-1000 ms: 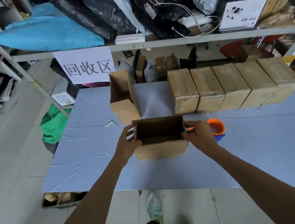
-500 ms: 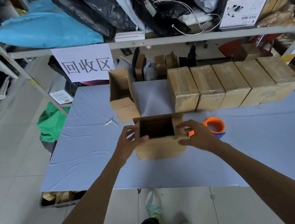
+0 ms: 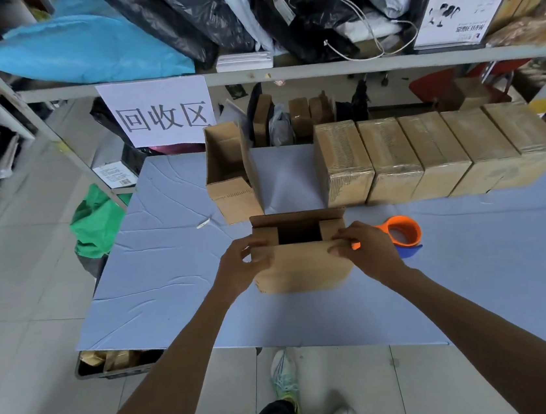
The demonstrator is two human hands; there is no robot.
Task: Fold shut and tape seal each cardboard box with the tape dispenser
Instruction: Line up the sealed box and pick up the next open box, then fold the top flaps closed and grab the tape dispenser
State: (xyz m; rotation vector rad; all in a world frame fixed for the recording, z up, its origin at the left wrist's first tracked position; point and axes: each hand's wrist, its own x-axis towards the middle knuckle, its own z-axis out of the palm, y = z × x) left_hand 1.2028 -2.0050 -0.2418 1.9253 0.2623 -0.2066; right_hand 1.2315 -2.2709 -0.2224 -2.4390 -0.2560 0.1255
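A small cardboard box stands on the blue table in front of me. Both of its side flaps are folded inward, and a dark gap still shows in the middle of the top. My left hand grips the box's left top edge with fingers curled over the left flap. My right hand grips the right top edge, fingers pressing the right flap down. The far flap stands up. The orange tape dispenser lies on the table just right of my right hand.
Another open box stands behind, at the table's far side. Several taped boxes line the back right. A shelf rail with a paper sign runs above the far edge. A crate of cardboard sits under the near left corner.
Both hands have moved from the box's sides onto its top and folded the two side flaps inward, so the opening has narrowed to a small dark gap.
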